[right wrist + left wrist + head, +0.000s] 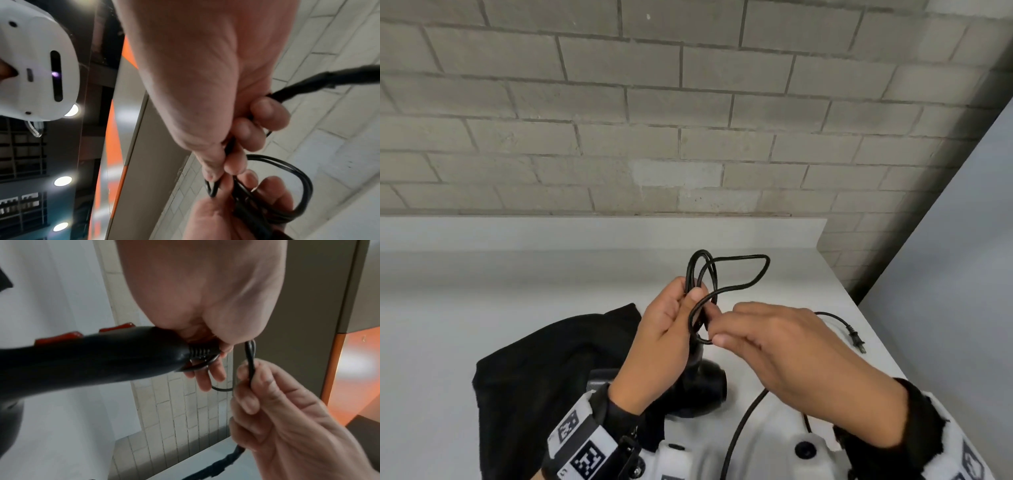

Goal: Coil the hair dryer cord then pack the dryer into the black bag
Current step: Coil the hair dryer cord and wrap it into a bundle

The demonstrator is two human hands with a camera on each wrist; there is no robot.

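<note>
The black hair dryer (pixel 702 383) stands with its handle (pixel 102 353) up, below my left hand (pixel 688 301). That hand grips several loops of the black cord (pixel 722 270) just above the handle's end, where the ribbed strain relief (pixel 200 351) shows. My right hand (pixel 717 330) pinches a strand of the cord (pixel 251 360) right beside the left fingers (pixel 246 178). The rest of the cord trails under my right wrist to the plug (pixel 856 339), which lies on the table at the right. The black bag (pixel 551 377) lies crumpled at the left, partly under my left wrist.
The white table (pixel 482 291) ends at a brick wall (pixel 654 120) behind and at an edge close to the plug on the right. A loose run of cord (pixel 743 421) lies near the front edge, by the white headset (pixel 804 452).
</note>
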